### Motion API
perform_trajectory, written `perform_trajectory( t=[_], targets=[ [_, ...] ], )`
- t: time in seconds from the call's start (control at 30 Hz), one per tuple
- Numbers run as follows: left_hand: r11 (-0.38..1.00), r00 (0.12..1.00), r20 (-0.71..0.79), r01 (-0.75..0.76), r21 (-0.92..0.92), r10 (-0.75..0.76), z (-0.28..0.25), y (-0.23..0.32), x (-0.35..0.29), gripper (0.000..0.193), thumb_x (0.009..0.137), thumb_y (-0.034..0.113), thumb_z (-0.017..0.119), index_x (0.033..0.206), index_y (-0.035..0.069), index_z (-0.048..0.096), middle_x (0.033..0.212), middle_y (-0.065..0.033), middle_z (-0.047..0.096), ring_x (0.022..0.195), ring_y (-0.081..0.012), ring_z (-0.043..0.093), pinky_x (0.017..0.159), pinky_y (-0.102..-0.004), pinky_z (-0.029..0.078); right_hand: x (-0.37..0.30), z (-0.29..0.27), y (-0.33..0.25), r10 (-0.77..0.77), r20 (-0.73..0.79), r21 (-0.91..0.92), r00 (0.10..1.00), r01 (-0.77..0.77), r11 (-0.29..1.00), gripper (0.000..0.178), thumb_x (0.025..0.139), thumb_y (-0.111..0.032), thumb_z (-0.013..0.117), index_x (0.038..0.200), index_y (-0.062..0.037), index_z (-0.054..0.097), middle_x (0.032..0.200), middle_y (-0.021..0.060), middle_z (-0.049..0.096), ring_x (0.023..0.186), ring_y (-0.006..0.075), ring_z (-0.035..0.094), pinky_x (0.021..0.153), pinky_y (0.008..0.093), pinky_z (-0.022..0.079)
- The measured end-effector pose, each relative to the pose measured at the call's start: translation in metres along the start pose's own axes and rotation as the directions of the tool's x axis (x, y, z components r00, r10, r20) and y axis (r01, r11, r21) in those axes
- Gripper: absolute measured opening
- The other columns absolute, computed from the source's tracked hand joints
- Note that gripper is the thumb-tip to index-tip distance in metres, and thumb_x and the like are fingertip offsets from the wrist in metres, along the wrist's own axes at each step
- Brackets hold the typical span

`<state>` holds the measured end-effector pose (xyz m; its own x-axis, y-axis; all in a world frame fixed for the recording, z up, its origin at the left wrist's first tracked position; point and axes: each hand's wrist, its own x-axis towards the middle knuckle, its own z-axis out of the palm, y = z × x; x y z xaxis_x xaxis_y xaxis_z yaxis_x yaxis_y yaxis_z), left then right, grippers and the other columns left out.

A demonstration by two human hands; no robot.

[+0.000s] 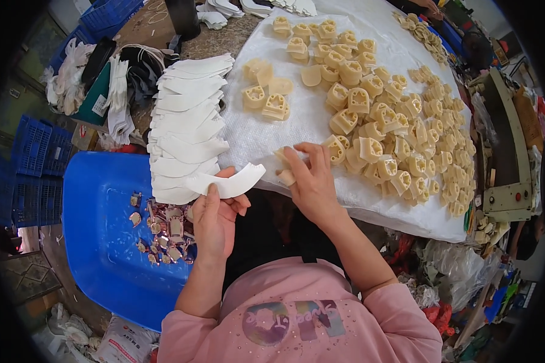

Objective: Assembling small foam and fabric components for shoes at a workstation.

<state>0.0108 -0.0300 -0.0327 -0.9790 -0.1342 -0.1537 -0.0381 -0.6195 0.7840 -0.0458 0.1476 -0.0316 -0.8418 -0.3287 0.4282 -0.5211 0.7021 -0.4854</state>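
My left hand (215, 225) pinches a white curved strip (242, 181) between thumb and fingers, at the near end of a row of overlapping white strips (188, 121). My right hand (315, 189) is at the near edge of the white cloth (254, 139), its thumb and fingers closed around a small beige piece (286, 176); the fingers partly hide it. Just right of that hand begins a wide heap of beige moulded pieces (375, 115) with openings in them. Two similar pieces (275, 106) lie apart, near some flat beige pieces (259, 71).
A blue tub (97, 242) at the left holds shiny metallic pink pieces (169, 233). Behind it are a green box (94, 106) and stacked blue crates (33, 151). A dark cylinder (183, 19) stands at the back. Plastic bags (451, 272) crowd the right; another person's hand (429, 6) shows far right.
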Motion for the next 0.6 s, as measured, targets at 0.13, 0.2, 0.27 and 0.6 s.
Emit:
perform_trajectory(
  t=[0.13,0.2,0.27,0.6],
  targets=[
    [1.000,0.998,0.056,-0.003,-0.013,0.004,0.000,-0.004,-0.002,0.040,0.100,0.023,0.034,0.120,-0.008,0.048,0.088,-0.0122,0.060,0.074,-0.0144,0.053,0.065,-0.0265,0.042,-0.011,-0.007,0.006,0.129,0.069,0.156,0.989,-0.139,0.978,0.038,0.071,0.009,0.060,0.107,-0.0004,0.057,0.103,0.0150,0.054,0.103,0.0302,0.055,0.087,0.0360,0.047],
    [1.000,0.999,0.027,-0.018,0.026,0.017,0.010,-0.005,-0.003,0.039,0.099,0.022,0.036,0.120,-0.008,0.048,0.094,-0.0123,0.058,0.077,-0.0151,0.052,0.068,-0.0274,0.042,-0.020,-0.020,0.001,0.223,0.059,0.480,0.973,-0.223,0.848,0.035,0.074,0.007,0.061,0.108,-0.0007,0.056,0.103,0.0132,0.055,0.100,0.0267,0.056,0.084,0.0331,0.048],
    [0.995,0.999,0.011,-0.032,0.094,0.031,0.012,-0.009,-0.007,0.037,0.098,0.021,0.039,0.118,-0.008,0.050,0.108,-0.0120,0.056,0.088,-0.0153,0.050,0.078,-0.0296,0.041,-0.021,-0.036,-0.014,0.237,-0.006,0.793,0.971,-0.140,0.593,0.031,0.082,0.008,0.060,0.111,-0.0009,0.054,0.105,0.0110,0.057,0.093,0.0195,0.059,0.078,0.0272,0.049],
    [1.000,0.975,0.222,0.019,0.019,-0.023,0.056,-0.015,-0.025,0.038,0.099,0.021,0.037,0.118,-0.010,0.049,0.116,-0.0150,0.056,0.105,-0.0193,0.056,0.091,-0.0334,0.045,-0.026,-0.031,-0.019,-0.155,-0.402,0.473,0.902,0.350,0.809,0.042,0.070,0.013,0.062,0.108,-0.0046,0.054,0.102,0.0148,0.058,0.086,0.0280,0.058,0.072,0.0339,0.049]
  ],
)
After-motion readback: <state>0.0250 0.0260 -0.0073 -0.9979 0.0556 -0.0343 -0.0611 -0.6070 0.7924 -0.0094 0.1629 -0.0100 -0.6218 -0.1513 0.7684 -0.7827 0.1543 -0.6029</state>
